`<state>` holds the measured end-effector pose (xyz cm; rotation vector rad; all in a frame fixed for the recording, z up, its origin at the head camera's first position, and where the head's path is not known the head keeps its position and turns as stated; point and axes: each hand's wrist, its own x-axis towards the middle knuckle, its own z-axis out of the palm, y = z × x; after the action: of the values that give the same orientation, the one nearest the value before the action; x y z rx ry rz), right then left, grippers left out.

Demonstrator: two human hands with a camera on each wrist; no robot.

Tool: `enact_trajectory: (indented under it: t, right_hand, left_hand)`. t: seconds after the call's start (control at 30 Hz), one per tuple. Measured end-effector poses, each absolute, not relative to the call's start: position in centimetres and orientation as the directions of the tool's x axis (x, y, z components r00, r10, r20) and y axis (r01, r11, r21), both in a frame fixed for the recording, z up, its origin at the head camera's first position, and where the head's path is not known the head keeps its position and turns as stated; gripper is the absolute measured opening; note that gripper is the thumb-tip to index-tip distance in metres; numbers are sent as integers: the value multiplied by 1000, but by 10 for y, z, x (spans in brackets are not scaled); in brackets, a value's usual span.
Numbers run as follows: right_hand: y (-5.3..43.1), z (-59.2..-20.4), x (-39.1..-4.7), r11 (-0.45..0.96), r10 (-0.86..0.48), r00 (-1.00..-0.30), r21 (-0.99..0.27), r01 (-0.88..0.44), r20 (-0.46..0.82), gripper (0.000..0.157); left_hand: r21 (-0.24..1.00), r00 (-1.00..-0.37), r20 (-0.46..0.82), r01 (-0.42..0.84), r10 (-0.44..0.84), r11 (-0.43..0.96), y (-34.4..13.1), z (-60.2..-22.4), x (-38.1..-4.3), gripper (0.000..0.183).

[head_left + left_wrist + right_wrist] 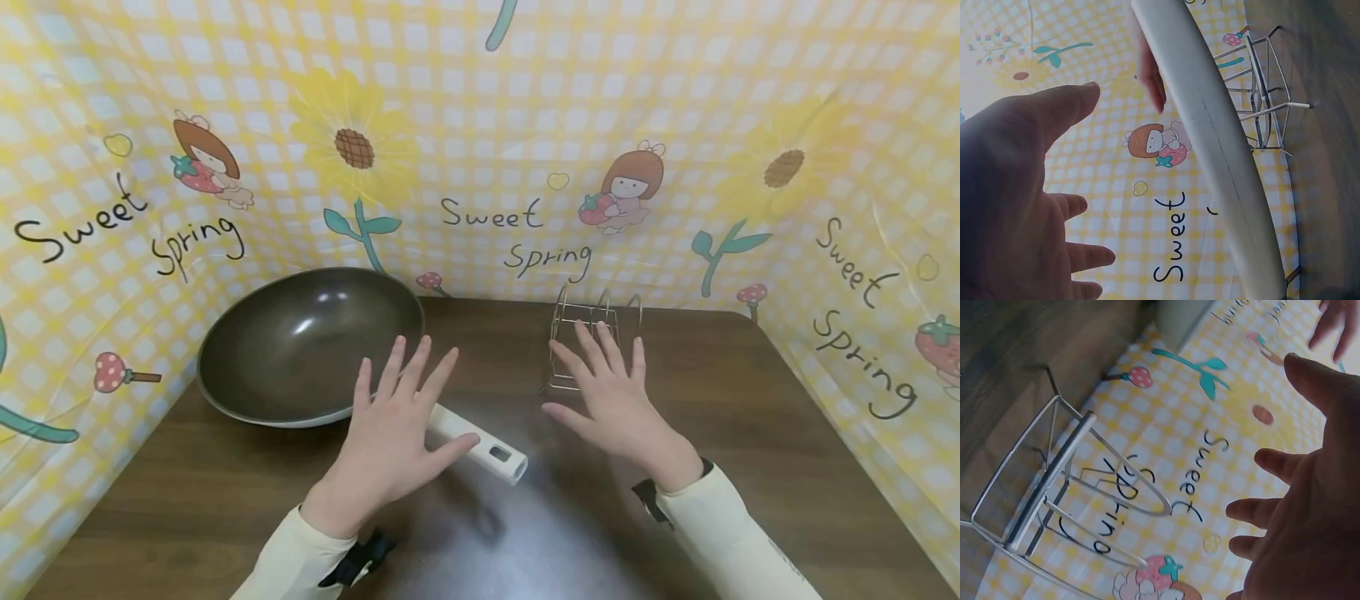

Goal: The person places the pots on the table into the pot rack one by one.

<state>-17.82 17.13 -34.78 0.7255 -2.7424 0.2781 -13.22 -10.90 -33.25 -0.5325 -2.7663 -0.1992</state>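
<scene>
A dark-coated wok (307, 350) stands on the left of the brown table, its white handle (487, 446) pointing toward the front right. Over the handle's inner end hovers my left hand (397, 433), fingers spread and straight, holding nothing. In the left wrist view the handle (1210, 137) runs past beside that hand (1029, 181) with a gap between them. My right hand (618, 400) is also spread, in front of a metal wire rack (564, 383) that it partly covers in the head view. The right wrist view shows this rack (1047, 481) apart from the fingers.
Yellow checked cloth (480, 125) with printed flowers and lettering hangs behind the table and along both sides. The wooden table top (720, 375) reaches to the cloth. Both wrists carry black straps below pale sleeves (742, 533).
</scene>
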Motion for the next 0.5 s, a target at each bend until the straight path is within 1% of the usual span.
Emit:
enact_trajectory:
  t: [0.17, 0.3, 0.5]
  right_hand:
    - [163, -347, -185, 824, -513, -789, -63, -563, 338, 72]
    - [153, -346, -188, 791, -567, -755, -38, -611, 331, 70]
    - [136, -349, -198, 717, -652, -698, -57, -694, 295, 64]
  left_hand:
    - [89, -866, 360, 401, 346, 912, -119, -329, -123, 88]
    - [131, -861, 376, 414, 342, 901, -127, -327, -116, 87]
    - [303, -872, 365, 443, 327, 844, -138, -331, -102, 81]
